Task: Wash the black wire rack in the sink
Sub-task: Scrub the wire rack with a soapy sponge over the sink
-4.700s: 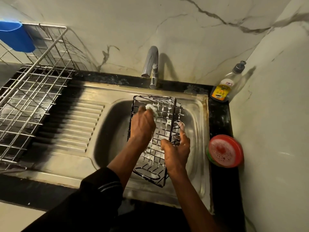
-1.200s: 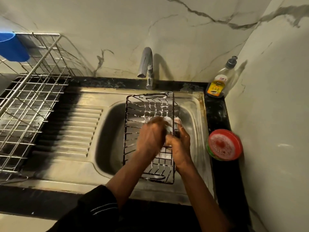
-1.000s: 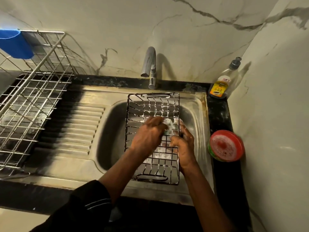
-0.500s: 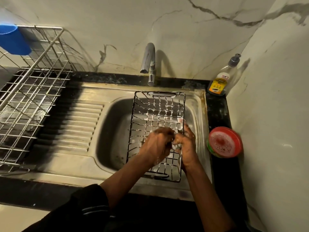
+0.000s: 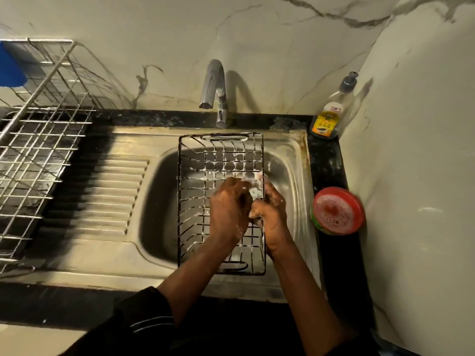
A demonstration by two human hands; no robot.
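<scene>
The black wire rack (image 5: 221, 160) lies lengthwise over the steel sink (image 5: 159, 201), its far handle below the tap, with white suds on its wires. My left hand (image 5: 228, 209) grips a small foamy scrub pad (image 5: 255, 193) and holds it against the rack's right side wall. My right hand (image 5: 271, 214) grips that right rim from outside, fingers curled over the wire beside the pad. My hands hide the middle of the rack's floor.
A chrome tap (image 5: 213, 86) stands behind the basin. A silver dish rack (image 5: 38, 150) with a blue cup (image 5: 10, 70) sits left of the ribbed drainboard (image 5: 102, 194). A soap bottle (image 5: 331, 111) and a red foamy soap dish (image 5: 338, 210) sit on the black counter at right.
The rack has turned from tilted on edge to lying flat across the basin. My left hand with the pad moved from the rack's floor to its right wall, close to my right hand.
</scene>
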